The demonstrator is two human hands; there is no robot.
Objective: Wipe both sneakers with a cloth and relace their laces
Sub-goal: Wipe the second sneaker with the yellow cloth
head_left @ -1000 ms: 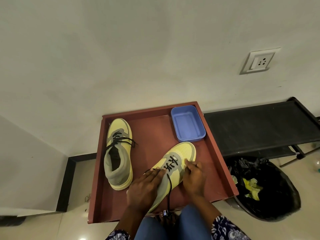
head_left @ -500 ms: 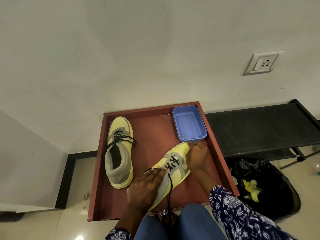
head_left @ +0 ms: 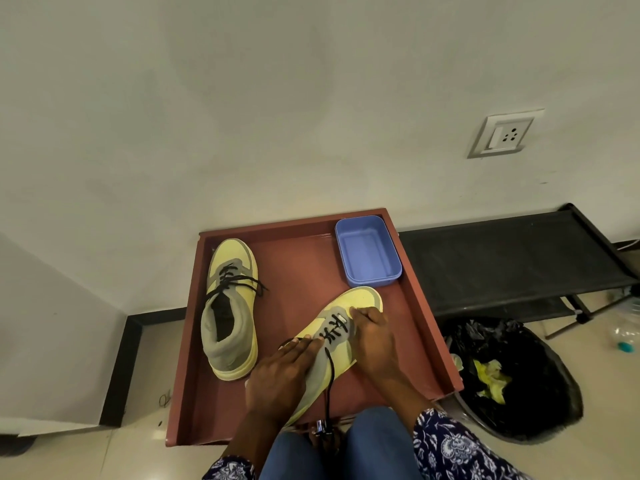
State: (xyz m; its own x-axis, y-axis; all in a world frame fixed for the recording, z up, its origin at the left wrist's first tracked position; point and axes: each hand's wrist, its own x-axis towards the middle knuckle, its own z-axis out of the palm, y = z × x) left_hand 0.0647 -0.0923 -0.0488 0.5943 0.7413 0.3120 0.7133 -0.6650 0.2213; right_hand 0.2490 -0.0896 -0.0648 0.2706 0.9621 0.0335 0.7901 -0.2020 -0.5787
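Two yellow-and-grey sneakers sit on a reddish-brown tray (head_left: 420, 306); much of the nearer sneaker (head_left: 360, 303) is covered by the person's hands, and its heel end is hidden under the left hand (head_left: 280, 375) and wrist; the left hand lies flat along that shoe's collar side with fingers straight, pressing on it, fingertips beside the lacing; the right hand (head_left: 375, 339) rests on the shoe's other side with its fingers curled at the lowest crossings of the black lace (head_left: 336, 329), though whether they actually pinch the lace cannot be told; one loose lace end (head_left: 329, 382) trails down from the eyelets toward the tray's near edge, where it meets a small shiny object that is too small to identify; the nearer sneaker lies at a slant, toe pointing to the blue plastic tub (head_left: 367, 251) in the far right corner; the other sneaker (head_left: 232, 306) stands well apart at the left, toe to the wall, laces loosely crossed and spread; no cloth can be made out; a black bin bag (head_left: 512, 375) with yellowish scraps sits beside the tray, partly cut by its edge
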